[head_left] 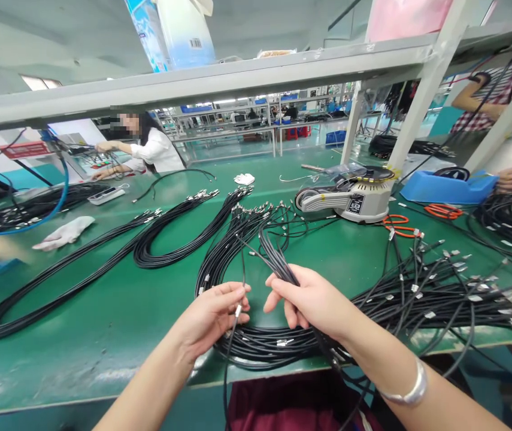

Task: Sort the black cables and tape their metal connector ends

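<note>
Left hand [213, 314]: thumb and forefinger pinched narrow on a single black cable [243, 266], just above a small white tag [238, 310]; the other fingers curl loosely. The cable hangs down past the hand, over the front edge of the green table [116, 323].

Right hand [314, 296]: fingers closed around a bundle of black cables [277, 258], whose free ends point up and away from the person. Silver bangle [411, 386] on that forearm. The two hands are near each other, apart, above the table's front edge.

Below and between them: a curved cable coil [264, 353] on the table, running under the right hand. To the right, a spread cable pile [435, 299] with many pale tagged ends. To the left, two looped hanks, the middle hank [170, 254] and the long hank [44, 320], both lying flat.

Beyond the hands: a grey round machine [363, 200], with orange-handled scissors [402, 227] just beside it; a blue dispenser [448, 187] farther right. A white glove [64, 233] lies at left. Across the table, a co-worker in a white sleeve [154, 149] reaches toward cables.
</note>
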A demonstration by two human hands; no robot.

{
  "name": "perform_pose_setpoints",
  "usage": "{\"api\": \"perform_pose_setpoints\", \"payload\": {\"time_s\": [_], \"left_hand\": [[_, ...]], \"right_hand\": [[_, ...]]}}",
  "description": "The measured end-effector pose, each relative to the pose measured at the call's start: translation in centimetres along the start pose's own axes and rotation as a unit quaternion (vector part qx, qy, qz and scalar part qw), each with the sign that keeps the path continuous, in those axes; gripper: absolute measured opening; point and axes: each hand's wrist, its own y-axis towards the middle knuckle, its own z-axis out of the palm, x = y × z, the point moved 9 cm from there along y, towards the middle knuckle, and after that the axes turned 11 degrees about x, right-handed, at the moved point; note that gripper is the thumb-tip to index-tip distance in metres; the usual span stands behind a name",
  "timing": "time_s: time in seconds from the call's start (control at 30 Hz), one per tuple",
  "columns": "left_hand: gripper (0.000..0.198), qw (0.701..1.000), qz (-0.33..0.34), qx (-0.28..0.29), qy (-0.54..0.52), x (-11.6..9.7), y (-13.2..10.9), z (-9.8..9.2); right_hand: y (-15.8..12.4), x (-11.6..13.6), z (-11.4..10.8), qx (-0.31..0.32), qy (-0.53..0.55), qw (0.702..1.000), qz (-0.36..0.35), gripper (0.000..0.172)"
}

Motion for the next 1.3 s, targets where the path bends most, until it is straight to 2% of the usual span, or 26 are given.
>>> {"api": "perform_pose_setpoints", "payload": {"time_s": [0.1,0.27,0.4,0.53,0.63,0.73,0.83,0.97,1.13,1.3], "left_hand": [[0.015,1.0,-0.022,0.019,0.012,0.6,0.4,0.6],[0.031,0.999,-0.016,-0.004,0.045,-0.4,-0.9,-0.1],[0.04,0.998,0.005,0.052,0.037,-1.0,-2.3,0.5],[0.059,0.993,0.013,0.112,0.034,-1.0,-2.9,1.2],[0.063,0.993,0.017,0.116,0.024,-1.1,-2.5,1.5],[0.058,0.996,0.08,0.037,-0.021,-2.4,-1.3,1.4],[0.041,0.98,0.169,-0.044,-0.091,-3.8,0.3,2.0],[0.029,0.96,0.234,-0.056,-0.146,-5.2,2.4,4.0],[0.026,0.968,0.206,-0.056,-0.135,-6.0,3.4,4.3],[0.005,0.982,0.149,-0.055,-0.1,-6.4,3.8,3.2]], "right_hand": [[-0.1,-0.4,0.2,0.008,-0.018,1.0,0.014,0.016],[-0.6,0.3,-0.3,-0.011,-0.032,0.999,0.02,0.02],[-0.3,-0.3,0.3,0.007,-0.032,0.998,0.045,0.018],[-0.2,-0.7,0.5,0.013,-0.038,0.998,0.045,0.02],[-0.4,-1.0,0.6,0.011,-0.021,0.999,0.044,0.018],[-0.5,-1.3,0.9,0.011,0.014,0.999,0.05,0.013],[-0.6,-1.2,1.1,0.005,0.039,0.998,0.053,0.012],[-0.9,-0.9,0.8,-0.004,0.102,0.993,0.066,0.011],[-1.0,-0.8,1.4,0.061,0.164,0.981,0.078,0.021],[-0.6,-1.0,2.2,0.124,0.255,0.958,0.044,0.018]]}}
